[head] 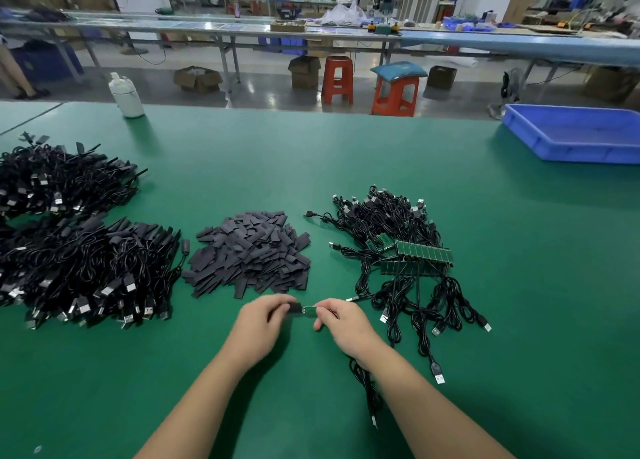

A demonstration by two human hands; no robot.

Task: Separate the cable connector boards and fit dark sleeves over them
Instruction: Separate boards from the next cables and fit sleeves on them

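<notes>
My left hand (261,323) pinches a dark sleeve (295,308) just above the green mat. My right hand (341,323) pinches a small green connector board (309,310), its free end touching the sleeve's mouth. The board's black cable (367,382) trails under my right wrist. A heap of loose dark sleeves (251,252) lies straight ahead. To its right, a joined strip of green boards (422,252) rests on a tangle of black cables (391,223).
Two big piles of sleeved black cables (79,271) fill the left side of the green table (519,320). A blue plastic tray (575,134) sits at the far right, a white bottle (126,95) at the far left edge. Stools and benches stand beyond.
</notes>
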